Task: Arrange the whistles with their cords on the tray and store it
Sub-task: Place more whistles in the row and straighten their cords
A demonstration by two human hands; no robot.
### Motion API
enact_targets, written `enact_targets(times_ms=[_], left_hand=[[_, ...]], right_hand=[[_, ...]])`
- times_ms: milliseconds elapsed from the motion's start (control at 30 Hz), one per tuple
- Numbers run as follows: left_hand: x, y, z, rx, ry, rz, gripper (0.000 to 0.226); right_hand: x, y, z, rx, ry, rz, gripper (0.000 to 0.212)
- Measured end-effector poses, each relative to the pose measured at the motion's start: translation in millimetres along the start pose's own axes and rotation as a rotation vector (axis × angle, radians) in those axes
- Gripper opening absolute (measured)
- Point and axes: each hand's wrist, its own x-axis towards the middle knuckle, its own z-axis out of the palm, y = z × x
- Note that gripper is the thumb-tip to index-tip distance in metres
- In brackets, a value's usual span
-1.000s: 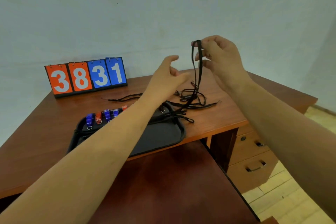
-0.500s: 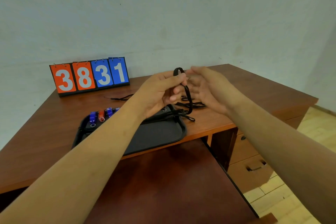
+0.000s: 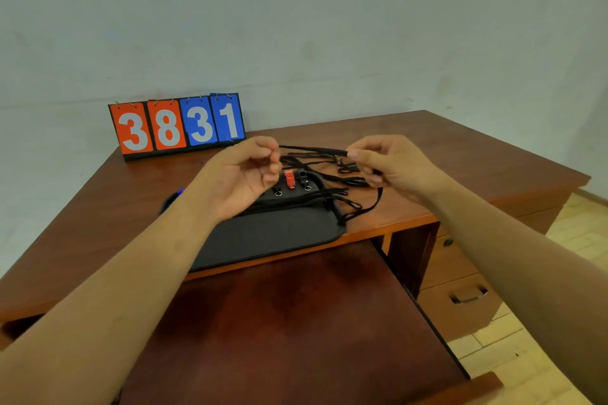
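Head view: the black cord (image 3: 312, 149) is held in the air between both hands, above the tray's 12 o'clock edge. The left hand (image 3: 243, 174) has its fingers curled and pinches one end between thumb and forefinger. The right hand (image 3: 394, 164) pinches the other end the same way, so the doubled strands run nearly level.

Handling, as judged from the view: the cord is light, limp and flat-woven. It will sag, twist and snag on its neighbours. Take hold at the folded ends, keep slight tension, and lay it down folded rather than dropping it.

The tray (image 3: 269, 240) is a dark, soft-looking mat with a raised rim, lying at the desk's 6 o'clock edge. A red whistle (image 3: 289, 178) and a black whistle (image 3: 303, 175) stand along its 12 o'clock edge, each with a small ring. They are small hard plastic and best pinched by the body. A blue whistle (image 3: 180, 191) shows at the tray's 10 o'clock corner. The left forearm probably hides others.

Loose cords (image 3: 348, 180) lie tangled at 2 o'clock of the tray, trailing over its rim. On the desk (image 3: 98, 223) a scoreboard (image 3: 177, 125) reading 3831 stands at 10 o'clock. A pull-out shelf (image 3: 296, 322) extends at 6 o'clock, and drawers (image 3: 460, 299) are at 4 o'clock.
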Motion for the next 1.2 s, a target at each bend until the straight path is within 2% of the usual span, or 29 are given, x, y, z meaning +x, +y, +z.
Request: enact_targets(times_ms=[67, 200, 300, 433, 500, 633, 833, 1067, 1200], left_hand=[[-10, 2, -15, -0.022, 0.024, -0.029, 0.015], [-31, 7, -40, -0.098, 0.113, -0.095, 0.042], [-47, 10, -59, -0.074, 0.163, -0.139, 0.050], [-61, 11, -83, 0.013, 0.244, -0.216, 0.034], [-67, 10, -95, 0.137, 0.324, -0.256, 0.026], [-77, 8, -116, 0.387, 0.440, -0.287, 0.026], [-86, 7, -141, 0.359, 0.637, -0.296, 0.022], [-92, 9, -153, 0.489, 0.589, -0.278, 0.024], [-96, 12, -155, 0.982, 0.485, -0.274, 0.019]], right_hand=[[-2, 3, 0, -0.138, -0.007, -0.012, 0.014], [-3, 9, 2, -0.311, -0.070, 0.031, 0.016], [1, 12, 7, -0.397, -0.125, 0.041, 0.012], [7, 20, 16, -0.562, -0.122, 0.019, 0.011], [10, 28, 21, -0.618, -0.109, 0.026, 0.011], [16, 43, 30, -0.667, -0.079, 0.039, 0.014], [23, 56, 40, -0.722, -0.033, 0.053, 0.016], [32, 66, 50, -0.776, 0.005, 0.066, 0.018], [31, 70, 50, -0.791, 0.094, 0.046, 0.012]])
